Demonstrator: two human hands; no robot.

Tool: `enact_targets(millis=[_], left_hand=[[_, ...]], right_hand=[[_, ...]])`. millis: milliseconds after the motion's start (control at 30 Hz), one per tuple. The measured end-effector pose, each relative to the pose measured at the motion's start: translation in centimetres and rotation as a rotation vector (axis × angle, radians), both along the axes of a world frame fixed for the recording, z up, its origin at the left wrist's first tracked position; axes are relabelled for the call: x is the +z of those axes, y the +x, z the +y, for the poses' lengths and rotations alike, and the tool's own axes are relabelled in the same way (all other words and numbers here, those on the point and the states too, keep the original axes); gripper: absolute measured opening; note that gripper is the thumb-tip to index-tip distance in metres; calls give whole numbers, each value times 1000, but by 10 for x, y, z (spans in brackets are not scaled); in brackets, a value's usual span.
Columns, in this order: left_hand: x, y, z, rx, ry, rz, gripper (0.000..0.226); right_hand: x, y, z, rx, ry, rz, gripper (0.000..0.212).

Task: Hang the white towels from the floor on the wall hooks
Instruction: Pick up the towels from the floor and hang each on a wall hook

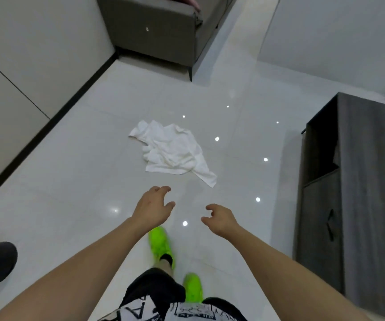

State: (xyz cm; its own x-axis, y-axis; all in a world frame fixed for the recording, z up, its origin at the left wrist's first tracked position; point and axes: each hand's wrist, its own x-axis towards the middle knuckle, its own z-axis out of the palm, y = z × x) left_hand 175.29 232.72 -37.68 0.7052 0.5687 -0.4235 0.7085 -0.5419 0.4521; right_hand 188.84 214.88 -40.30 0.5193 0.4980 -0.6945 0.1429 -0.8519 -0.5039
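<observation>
Barely begun: white towels point(174, 150) lay crumpled on the floor point(71, 193) at twelve o'clock; left hand point(152, 208) and right hand point(221, 217) reached, loosely spread, holding nothing.

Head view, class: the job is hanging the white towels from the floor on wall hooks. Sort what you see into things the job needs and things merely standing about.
Needed for the job:
- white towels, crumpled on the floor
- left hand, empty
- right hand, empty

Standing about:
- grey sofa
- dark wooden cabinet
- green shoes

No wall hooks show here.
</observation>
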Motion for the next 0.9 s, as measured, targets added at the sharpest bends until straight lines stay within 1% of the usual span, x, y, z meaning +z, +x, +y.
enact_targets(millis=[167,267,367,467,600,667,733,900], left_hand=[[-55,81,66,-30,-78,28,52],[-88,127,103,-51,-146,80,52],[-107,165,129,-66,-213,161,51],[-126,203,153,-98,-261,222,50],[-162,250,170,-108,-292,288,49],[-192,271,173,-112,-297,307,48],[-233,291,173,-84,-304,312,47],[-369,327,160,50,-308,328,43]], right_hand=[[-48,71,59,-52,-72,20,54],[-75,112,88,-111,-124,45,53],[-94,146,110,-162,-198,94,52],[-114,182,129,-246,-228,156,50],[-154,229,142,-324,-245,162,43],[-189,253,144,-336,-257,166,38],[-236,275,142,-351,-270,189,35],[-401,332,133,-391,-300,276,30]])
